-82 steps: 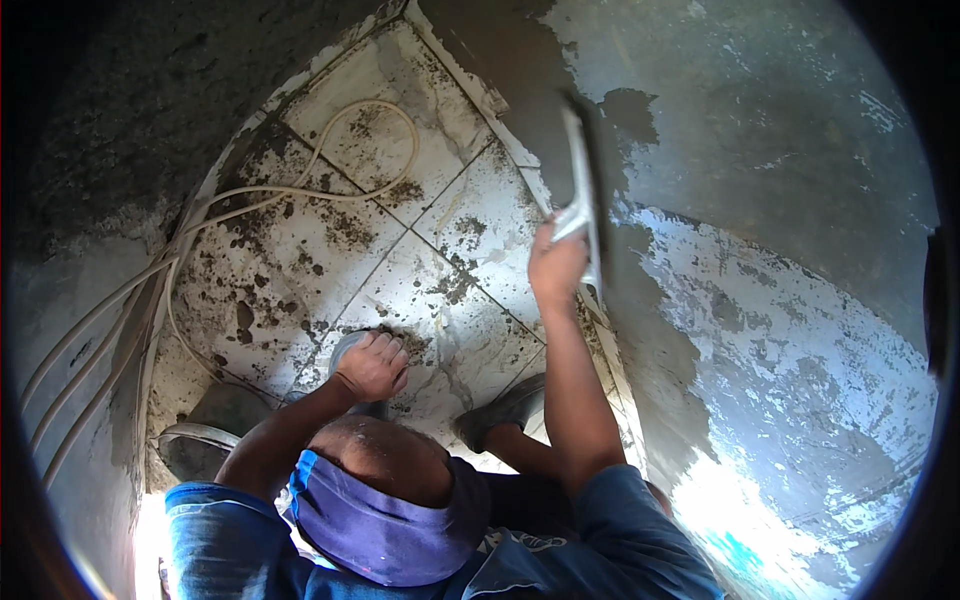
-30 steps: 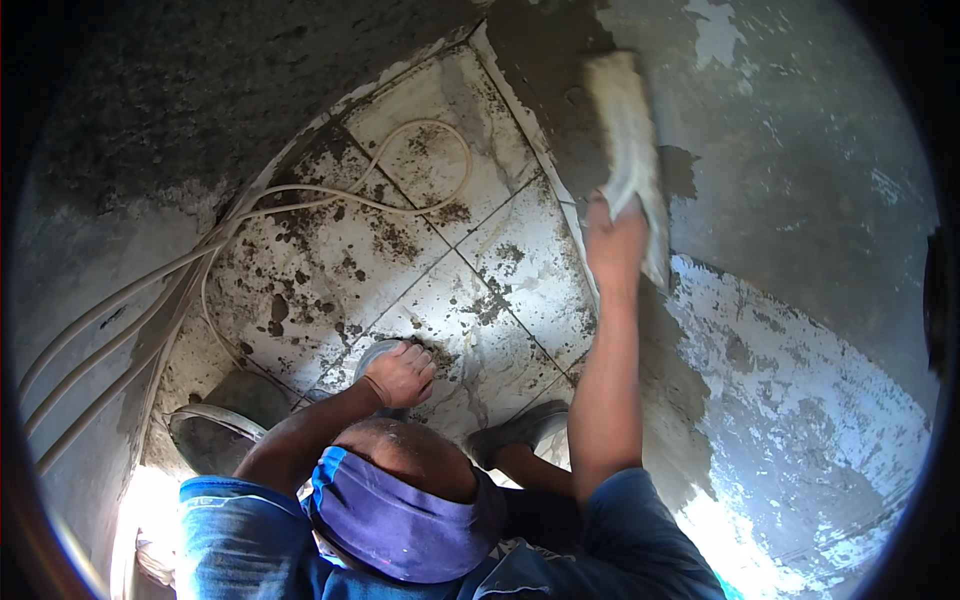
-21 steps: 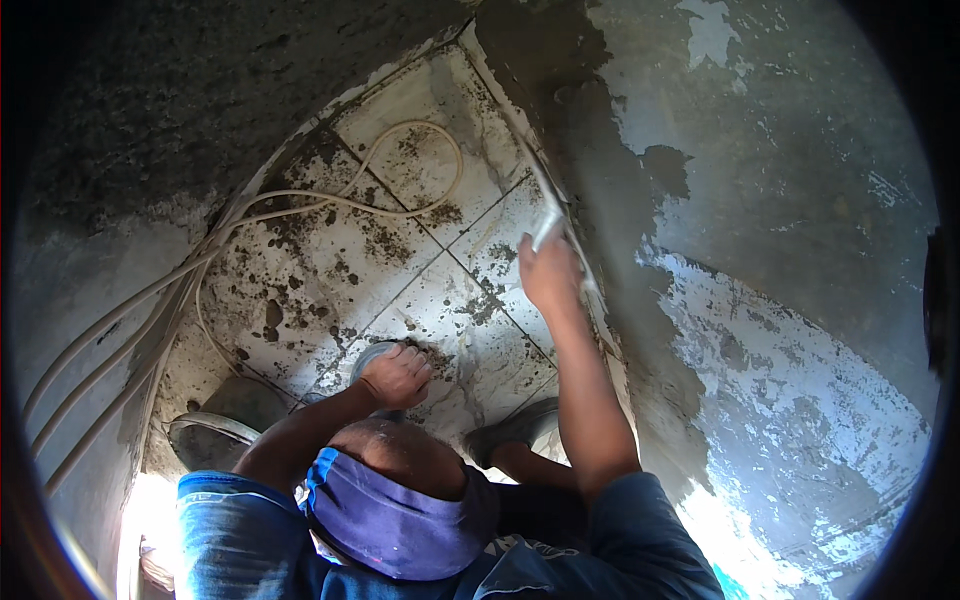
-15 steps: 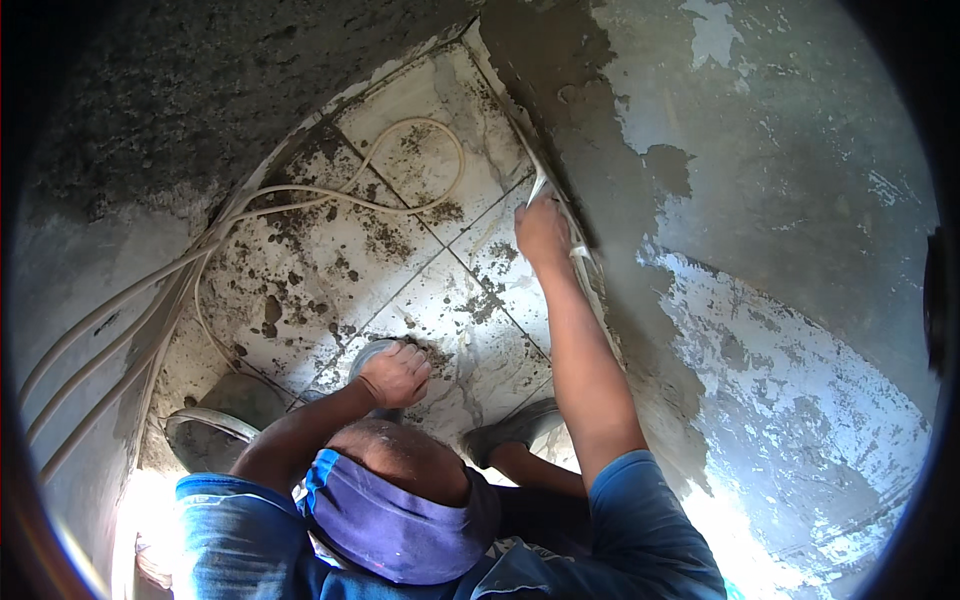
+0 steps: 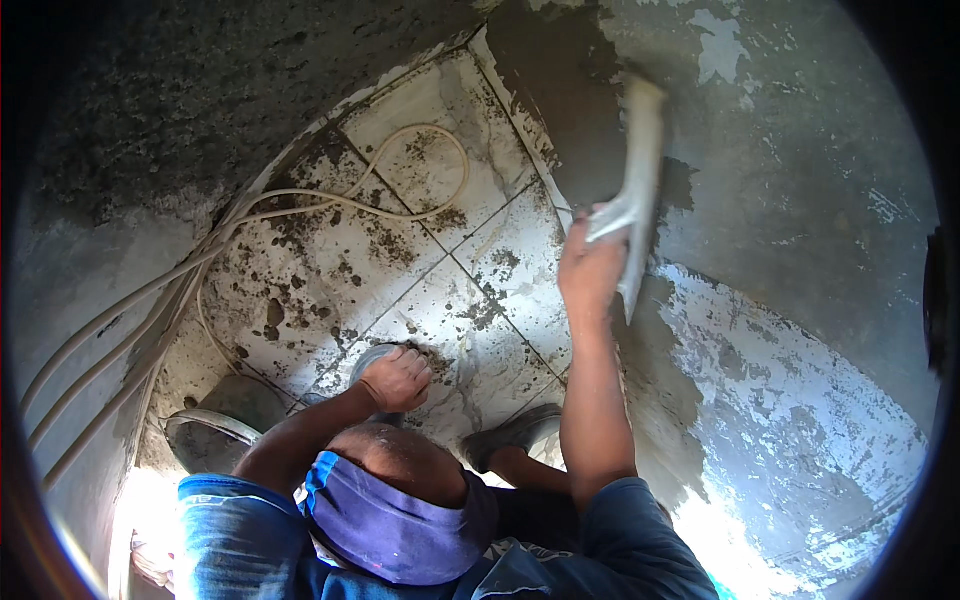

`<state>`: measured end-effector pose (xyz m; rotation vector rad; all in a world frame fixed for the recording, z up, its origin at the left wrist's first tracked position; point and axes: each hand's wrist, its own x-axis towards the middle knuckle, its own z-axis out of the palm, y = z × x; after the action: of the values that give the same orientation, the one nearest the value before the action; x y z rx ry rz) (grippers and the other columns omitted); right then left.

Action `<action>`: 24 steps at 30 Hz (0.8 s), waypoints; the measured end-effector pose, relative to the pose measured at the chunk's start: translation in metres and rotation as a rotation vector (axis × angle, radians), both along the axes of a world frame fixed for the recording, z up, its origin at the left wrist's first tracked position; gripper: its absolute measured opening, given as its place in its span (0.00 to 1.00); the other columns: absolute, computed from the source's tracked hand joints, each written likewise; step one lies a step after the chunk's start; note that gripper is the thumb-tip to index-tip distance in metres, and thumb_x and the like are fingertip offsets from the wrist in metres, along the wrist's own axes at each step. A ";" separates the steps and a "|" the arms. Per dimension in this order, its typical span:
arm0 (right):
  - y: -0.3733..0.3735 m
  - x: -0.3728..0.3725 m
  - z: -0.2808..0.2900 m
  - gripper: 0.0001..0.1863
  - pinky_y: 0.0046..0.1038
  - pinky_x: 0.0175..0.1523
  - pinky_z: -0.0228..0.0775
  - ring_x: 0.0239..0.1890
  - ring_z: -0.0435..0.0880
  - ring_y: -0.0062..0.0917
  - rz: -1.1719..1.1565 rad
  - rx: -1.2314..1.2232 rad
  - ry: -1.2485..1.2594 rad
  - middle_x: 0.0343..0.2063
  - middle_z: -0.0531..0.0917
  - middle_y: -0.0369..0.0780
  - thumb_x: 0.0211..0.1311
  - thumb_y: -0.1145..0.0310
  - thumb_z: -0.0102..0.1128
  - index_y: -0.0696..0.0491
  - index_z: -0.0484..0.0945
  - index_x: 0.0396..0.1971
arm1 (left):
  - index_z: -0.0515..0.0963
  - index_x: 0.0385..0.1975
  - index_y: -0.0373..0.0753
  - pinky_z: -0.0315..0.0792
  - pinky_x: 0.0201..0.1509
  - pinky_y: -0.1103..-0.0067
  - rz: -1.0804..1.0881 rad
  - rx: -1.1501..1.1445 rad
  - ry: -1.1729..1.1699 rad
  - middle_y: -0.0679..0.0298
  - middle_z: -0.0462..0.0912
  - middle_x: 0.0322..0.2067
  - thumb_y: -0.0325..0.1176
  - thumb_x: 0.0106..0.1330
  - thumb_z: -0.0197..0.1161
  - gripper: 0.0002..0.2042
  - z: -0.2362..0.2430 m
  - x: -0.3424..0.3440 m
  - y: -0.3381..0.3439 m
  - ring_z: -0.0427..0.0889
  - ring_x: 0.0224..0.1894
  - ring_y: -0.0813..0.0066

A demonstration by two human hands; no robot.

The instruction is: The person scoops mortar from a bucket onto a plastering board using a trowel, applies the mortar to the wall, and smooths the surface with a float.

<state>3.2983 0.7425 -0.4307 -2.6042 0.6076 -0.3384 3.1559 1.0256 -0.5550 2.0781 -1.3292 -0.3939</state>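
My right hand [image 5: 593, 260] grips a long pale float with a white handle [image 5: 642, 140], blurred by motion. It lies over a dark band of damp cement [image 5: 550, 70] on the right wall, just beside the floor edge. My left hand [image 5: 395, 380] is closed, its knuckles up, above a rounded grey thing [image 5: 368, 355] low at the lower middle; whether it holds anything is hidden. The tiled floor [image 5: 500, 250] between the hands is spattered with dark crumbs of mortar.
Pale hoses [image 5: 120, 310] run along the left wall and loop on the tiles. A grey bucket [image 5: 215, 420] stands at lower left. Rough dark plaster [image 5: 180, 100] covers the back-left wall. My shod right foot [image 5: 505, 430] rests beside my arm.
Since half a second ago, my right hand and float have moved right, off the floor's edge onto the wall, with the float's top swung rightward. My left hand stays put.
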 end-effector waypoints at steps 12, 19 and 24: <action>-0.010 0.093 -0.085 0.14 0.37 0.42 0.72 0.35 0.82 0.46 0.167 0.236 0.002 0.31 0.82 0.54 0.62 0.67 0.56 0.63 0.74 0.39 | 0.75 0.28 0.40 0.69 0.44 0.72 0.012 0.006 0.014 0.64 0.76 0.30 0.42 0.50 0.63 0.13 -0.001 -0.001 -0.005 0.76 0.36 0.67; -0.016 0.006 -0.001 0.12 0.33 0.45 0.72 0.36 0.82 0.36 -0.045 0.274 -0.068 0.33 0.82 0.49 0.61 0.73 0.55 0.64 0.73 0.41 | 0.75 0.27 0.41 0.69 0.43 0.72 0.012 -0.012 0.029 0.64 0.75 0.29 0.39 0.49 0.63 0.11 0.002 0.002 0.000 0.75 0.35 0.67; 0.006 0.008 -0.051 0.09 0.27 0.32 0.68 0.26 0.77 0.22 0.116 0.470 -0.041 0.24 0.80 0.38 0.63 0.72 0.51 0.63 0.76 0.34 | 0.74 0.24 0.42 0.68 0.41 0.72 0.035 -0.056 -0.010 0.65 0.73 0.26 0.38 0.50 0.61 0.08 -0.003 0.000 0.002 0.74 0.33 0.67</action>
<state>3.3064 0.7480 -0.4821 -2.1634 0.4542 -0.1840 3.1562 1.0272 -0.5582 2.0566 -1.2937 -0.3276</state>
